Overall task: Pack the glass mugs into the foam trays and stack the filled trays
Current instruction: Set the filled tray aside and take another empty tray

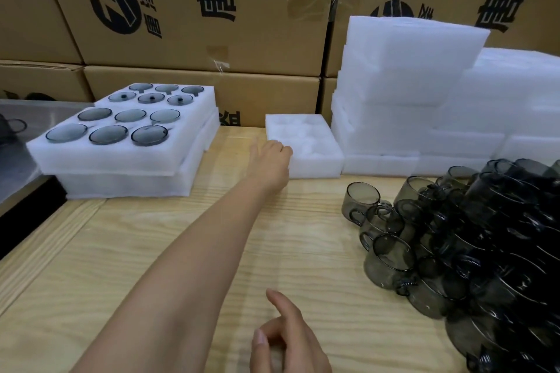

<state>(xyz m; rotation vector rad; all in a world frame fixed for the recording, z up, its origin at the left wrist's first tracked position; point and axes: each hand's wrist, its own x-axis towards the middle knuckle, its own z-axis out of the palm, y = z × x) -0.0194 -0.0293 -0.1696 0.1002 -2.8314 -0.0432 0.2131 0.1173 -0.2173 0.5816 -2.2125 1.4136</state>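
An empty white foam tray [312,157] lies at the back middle of the wooden table [151,251]. My left hand [269,162] reaches across to it, and its fingers curl over the tray's near left corner. My right hand [288,339] hovers low over the table's front edge with the index finger out and holds nothing. To the right, a pile of smoky grey glass mugs [472,245] lies on the table. At the left, filled foam trays [121,157] with mugs in their pockets sit stacked, with a second filled tray [200,97] behind.
Tall stacks of empty foam trays [409,84] stand at the back right. Printed cardboard boxes [197,24] wall off the back. At the far left a lower metal surface [18,166] carries a dark mug [12,127].
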